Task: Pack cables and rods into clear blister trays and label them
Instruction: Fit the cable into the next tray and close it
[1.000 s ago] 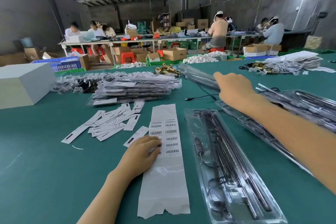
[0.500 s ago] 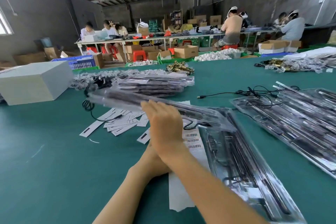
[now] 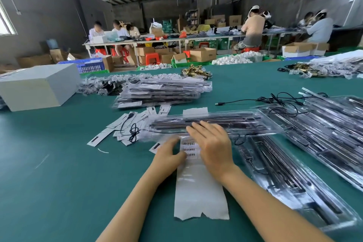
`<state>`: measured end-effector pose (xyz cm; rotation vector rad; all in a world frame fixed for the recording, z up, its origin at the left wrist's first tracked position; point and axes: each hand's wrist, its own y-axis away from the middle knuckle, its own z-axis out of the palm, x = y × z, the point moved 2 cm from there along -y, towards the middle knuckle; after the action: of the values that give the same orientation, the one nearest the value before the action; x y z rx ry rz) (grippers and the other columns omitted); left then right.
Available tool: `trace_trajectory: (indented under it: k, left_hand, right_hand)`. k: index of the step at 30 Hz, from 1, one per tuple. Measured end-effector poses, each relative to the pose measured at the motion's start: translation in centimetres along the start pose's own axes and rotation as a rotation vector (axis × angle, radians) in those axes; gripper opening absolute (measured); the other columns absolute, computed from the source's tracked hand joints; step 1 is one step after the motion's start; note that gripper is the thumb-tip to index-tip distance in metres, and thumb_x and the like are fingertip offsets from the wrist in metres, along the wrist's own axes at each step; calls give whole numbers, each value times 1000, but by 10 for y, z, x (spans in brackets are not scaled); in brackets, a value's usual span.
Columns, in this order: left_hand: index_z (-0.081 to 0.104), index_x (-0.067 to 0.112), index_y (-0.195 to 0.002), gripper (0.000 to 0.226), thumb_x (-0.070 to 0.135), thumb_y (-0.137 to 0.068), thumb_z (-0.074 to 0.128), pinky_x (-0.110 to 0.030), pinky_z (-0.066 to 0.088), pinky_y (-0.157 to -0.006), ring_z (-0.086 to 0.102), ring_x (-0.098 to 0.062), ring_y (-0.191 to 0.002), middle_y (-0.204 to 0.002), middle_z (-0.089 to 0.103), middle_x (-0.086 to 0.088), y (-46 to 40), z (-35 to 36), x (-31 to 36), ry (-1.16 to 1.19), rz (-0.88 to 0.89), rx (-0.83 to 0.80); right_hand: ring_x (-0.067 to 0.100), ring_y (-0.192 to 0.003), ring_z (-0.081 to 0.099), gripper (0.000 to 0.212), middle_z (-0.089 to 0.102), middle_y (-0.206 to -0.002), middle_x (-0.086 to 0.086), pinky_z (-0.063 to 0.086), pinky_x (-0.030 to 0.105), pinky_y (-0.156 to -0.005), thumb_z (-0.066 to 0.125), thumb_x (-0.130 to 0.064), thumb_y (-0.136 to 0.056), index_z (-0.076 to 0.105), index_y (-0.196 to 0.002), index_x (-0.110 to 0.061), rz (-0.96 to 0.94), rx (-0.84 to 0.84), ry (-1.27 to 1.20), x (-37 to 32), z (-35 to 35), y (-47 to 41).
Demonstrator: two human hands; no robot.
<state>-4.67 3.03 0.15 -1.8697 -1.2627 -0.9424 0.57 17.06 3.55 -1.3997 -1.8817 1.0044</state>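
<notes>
Nearest, a white label strip [image 3: 200, 188] is seen lying on the green table [image 3: 59, 182], its barcodes pinned under the left hand [image 3: 170, 157], fingers relaxed and flat. The right hand [image 3: 213, 145] is laid with straight fingers on a clear blister tray [image 3: 245, 124] set crosswise over the strip. Loose labels [image 3: 125, 124] are scattered left; beyond, packed trays [image 3: 163, 92] are stacked.

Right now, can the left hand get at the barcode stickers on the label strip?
Probably yes. The left hand rests at the label strip beside the barcode stickers, with nothing between them; the right hand and blister tray sit beside and beyond.
</notes>
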Motion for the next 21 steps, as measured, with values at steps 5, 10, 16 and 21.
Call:
trace_trajectory:
  k: [5,10,16,21]
  left_hand:
    - [58,17,-99,45,16,-62,83,-34,57,-85,65,-26,-100,-106,67,-9,-1,-19,5,1191,-156,-15]
    - [50,25,-116,40,40,-81,65,-51,56,-82,62,-47,-106,-129,50,-19,-5,-29,-3,1403,-292,46]
    - [52,9,-102,13,10,-97,41,-45,59,-67,67,-46,-92,-132,55,-24,-3,-32,-10,1265,-291,209]
    - [40,23,-136,55,-7,-89,39,-50,58,-69,65,-49,-96,-127,57,-18,-1,-34,-8,1353,-260,159]
  right_hand:
    - [27,-101,68,39,73,-101,6,49,45,-94,75,10,-70,75,-103,-11,218,43,-34,15,3,-6]
    - [26,-98,69,43,74,-100,7,46,46,-96,71,15,-67,75,-101,-11,195,-67,-72,11,3,-5]
    - [22,-124,51,54,58,-133,4,30,37,-109,51,8,-84,56,-132,-16,199,-433,-114,-1,18,-2]
    - [21,-139,31,45,44,-145,3,12,42,-117,48,-5,-94,49,-136,-21,356,-422,66,5,16,7]
